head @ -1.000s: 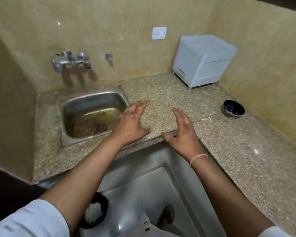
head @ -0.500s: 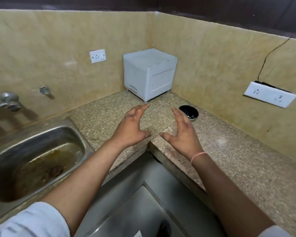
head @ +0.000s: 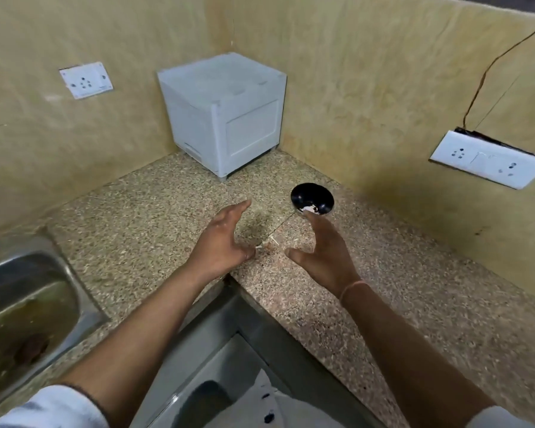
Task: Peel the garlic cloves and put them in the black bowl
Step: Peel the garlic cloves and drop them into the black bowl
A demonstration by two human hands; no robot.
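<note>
Both arms reach forward; left hand (head: 226,239) and right hand (head: 325,253) spread, palms facing each other, fingers straight, holding nothing.

You are standing in a plain kitchen. A speckled stone table (head: 136,230) runs round a corner of beige walls, with a steel sink (head: 28,304) set into it at your left. A black bowl (head: 312,197) stands on it, and a switch socket (head: 85,80) sits on the wall.

white sleeves (head: 53,407) on 2 bare arms (head: 142,329), thin orange thread band (head: 351,287) round the right wrist
</note>
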